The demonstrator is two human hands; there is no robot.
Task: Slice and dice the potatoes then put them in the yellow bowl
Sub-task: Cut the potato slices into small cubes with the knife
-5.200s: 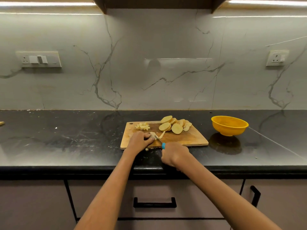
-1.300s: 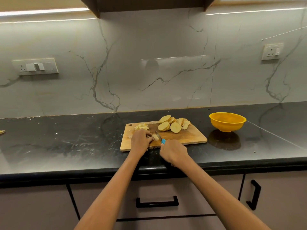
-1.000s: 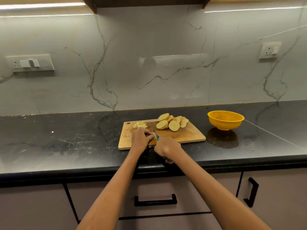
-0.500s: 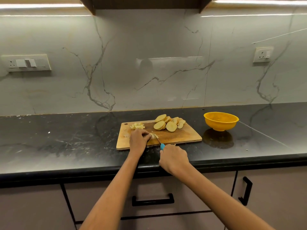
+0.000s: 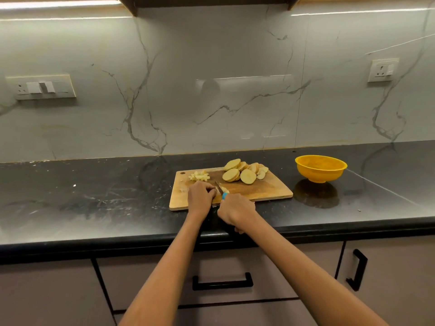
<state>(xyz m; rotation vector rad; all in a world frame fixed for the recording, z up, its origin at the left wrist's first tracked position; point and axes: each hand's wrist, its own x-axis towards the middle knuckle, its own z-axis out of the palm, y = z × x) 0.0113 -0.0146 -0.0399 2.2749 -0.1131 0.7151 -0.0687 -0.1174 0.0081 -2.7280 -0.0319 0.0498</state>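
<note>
A wooden cutting board [image 5: 266,191] lies on the black counter. Several round potato slices [image 5: 242,172] are piled at its far right, and a small heap of diced potato [image 5: 199,176] sits at its far left. My left hand [image 5: 200,194] holds down a potato piece [image 5: 224,190] near the board's front edge, mostly hidden by the fingers. My right hand [image 5: 235,209] grips a knife with a blue handle [image 5: 224,196]; its blade [image 5: 219,187] is against the piece. The yellow bowl [image 5: 320,168] stands to the right of the board, and I cannot see inside it.
The black counter [image 5: 94,198] runs the full width, with a marble wall behind it. A switch panel [image 5: 42,87] and a socket [image 5: 382,70] are set in the wall. Drawers with black handles [image 5: 222,282] lie below the counter edge.
My right hand has slid the knife forward again, closer to my left hand, after drawing back half a second ago. The slices, dice and bowl lie as before.
</note>
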